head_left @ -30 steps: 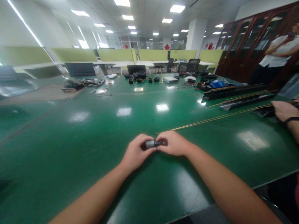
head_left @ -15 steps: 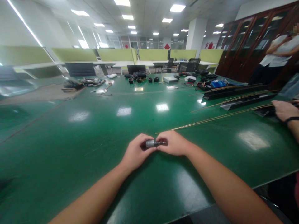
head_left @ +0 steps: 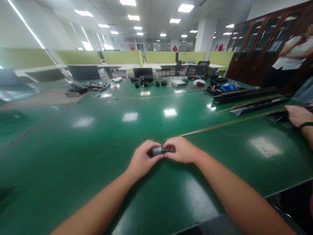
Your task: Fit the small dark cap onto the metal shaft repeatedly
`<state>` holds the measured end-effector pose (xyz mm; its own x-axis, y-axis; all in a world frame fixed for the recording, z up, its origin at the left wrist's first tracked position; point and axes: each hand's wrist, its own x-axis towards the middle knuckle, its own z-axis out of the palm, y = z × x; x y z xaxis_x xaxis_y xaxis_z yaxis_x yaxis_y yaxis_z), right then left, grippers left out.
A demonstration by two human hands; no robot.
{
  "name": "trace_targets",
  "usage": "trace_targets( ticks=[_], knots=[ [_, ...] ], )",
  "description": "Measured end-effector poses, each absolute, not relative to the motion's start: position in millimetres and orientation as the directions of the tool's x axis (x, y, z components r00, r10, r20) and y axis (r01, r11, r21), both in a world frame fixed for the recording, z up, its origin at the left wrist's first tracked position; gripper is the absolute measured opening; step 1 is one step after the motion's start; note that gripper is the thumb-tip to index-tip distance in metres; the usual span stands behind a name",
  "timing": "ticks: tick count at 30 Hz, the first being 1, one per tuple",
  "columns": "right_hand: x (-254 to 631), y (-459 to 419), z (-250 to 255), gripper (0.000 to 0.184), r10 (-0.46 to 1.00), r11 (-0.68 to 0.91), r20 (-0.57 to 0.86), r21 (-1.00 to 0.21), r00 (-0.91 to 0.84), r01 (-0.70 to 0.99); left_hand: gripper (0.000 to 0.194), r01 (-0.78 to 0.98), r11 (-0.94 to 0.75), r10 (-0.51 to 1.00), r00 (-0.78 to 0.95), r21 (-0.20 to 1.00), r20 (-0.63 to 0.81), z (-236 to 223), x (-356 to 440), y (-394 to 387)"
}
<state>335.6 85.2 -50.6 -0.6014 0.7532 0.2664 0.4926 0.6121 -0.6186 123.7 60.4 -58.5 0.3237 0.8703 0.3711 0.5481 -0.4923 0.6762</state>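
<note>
On the left, a heap of small parts point(head_left: 77, 88) lies near the far edge of the green table point(head_left: 73, 156). Nearer the middle, the left hand point(head_left: 141, 161) is clamped, thumb and fingers, on the thick silver end of a small cylindrical part point(head_left: 157, 150). The part lies between the two hands, low over the table; whether it touches the surface I cannot tell. Its long axis runs left to right, almost level across the view. The thick end faces left, and the narrow dark end points right, into the curl of the right hand point(head_left: 183, 150), whose thumb and fingers close about it; the tip is in shadow. Thin golden rods point(head_left: 207, 129) start just beyond the right hand and slant away rightward to a black channel point(head_left: 276, 116), where a co-worker's hand point(head_left: 298, 116) rests.
</note>
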Motion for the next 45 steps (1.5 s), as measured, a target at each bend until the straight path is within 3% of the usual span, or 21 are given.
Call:
trace_targets(
  ticks=[22,45],
  knots=[
    [335.4,83.8,-49.4,0.016,0.709,0.675,0.361,-0.596,-0.606,0.435,0.022,0.559,-0.474,0.88,0.314,0.68,0.355,-59.9,122.4,60.3],
    [337.8,86.0,-50.7,0.017,0.738,0.637,0.309,-0.611,-0.599,0.47,0.024,0.564,-0.461,0.888,0.289,0.685,0.359,-60.0,123.0,60.4]
  ],
)
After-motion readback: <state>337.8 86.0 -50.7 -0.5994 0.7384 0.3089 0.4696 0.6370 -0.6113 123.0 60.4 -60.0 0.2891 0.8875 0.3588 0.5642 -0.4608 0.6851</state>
